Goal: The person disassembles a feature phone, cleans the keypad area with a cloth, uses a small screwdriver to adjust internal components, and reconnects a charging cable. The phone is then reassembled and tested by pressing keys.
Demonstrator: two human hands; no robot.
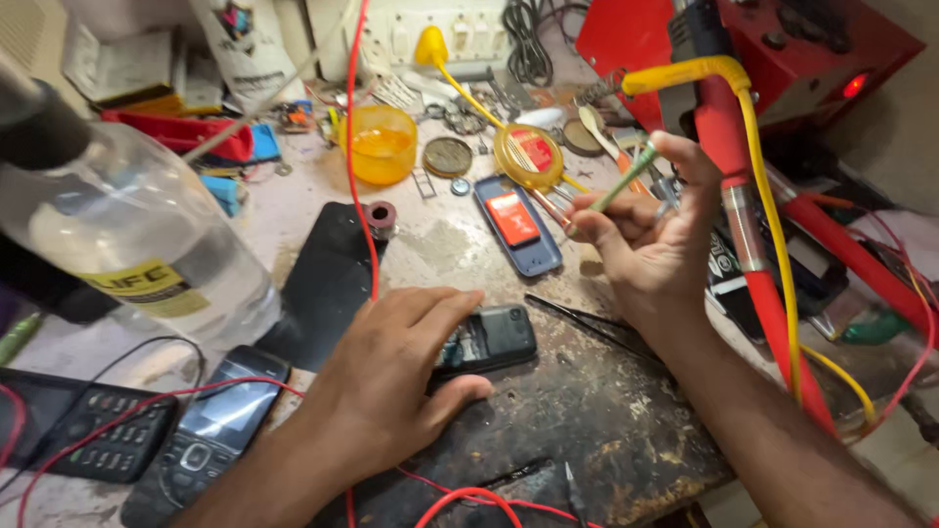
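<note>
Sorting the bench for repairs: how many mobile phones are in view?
4: opened phone under left hand; blue phone mid-bench; two keypad phones bottom left. Clutter may hide more.

Bare worktop point(587, 411) before the hands; bottle point(147, 235), red wire point(360, 147) crowd left
</note>
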